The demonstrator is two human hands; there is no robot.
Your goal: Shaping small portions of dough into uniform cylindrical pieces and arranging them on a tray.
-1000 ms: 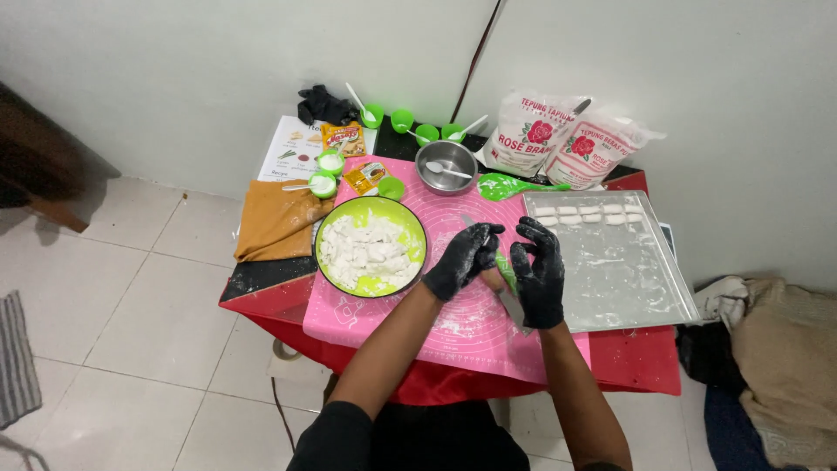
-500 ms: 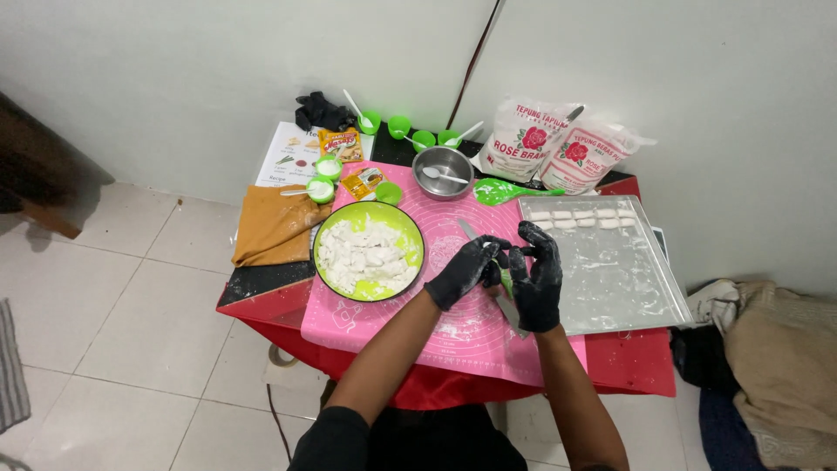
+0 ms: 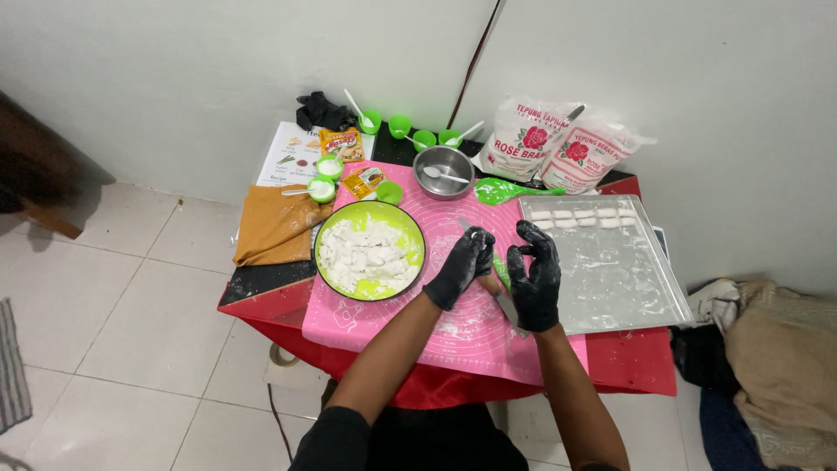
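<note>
Both my hands wear black gloves dusted with white flour and meet over a pink silicone mat (image 3: 384,327). My left hand (image 3: 460,266) and my right hand (image 3: 534,275) curl toward each other around a small pale piece of dough (image 3: 493,283). Under them a knife with a green handle (image 3: 503,303) lies on the mat. Just left of my left hand, a green bowl (image 3: 410,228) holds several white dough chunks. Right of my right hand, a floured metal tray (image 3: 610,279) has a row of small shaped pieces (image 3: 582,218) along its far edge.
At the back of the red-covered table (image 3: 628,362) stand two flour bags (image 3: 558,144), a steel bowl with a spoon (image 3: 443,166), small green cups (image 3: 410,131), a green spatula (image 3: 506,189), sachets and a printed sheet. A brown cloth (image 3: 275,227) lies left. Fabric is heaped on the floor at right (image 3: 776,349).
My hands stay together over the mat, working the small piece; my right hand's fingers have lifted and curled. The camera has shifted slightly.
</note>
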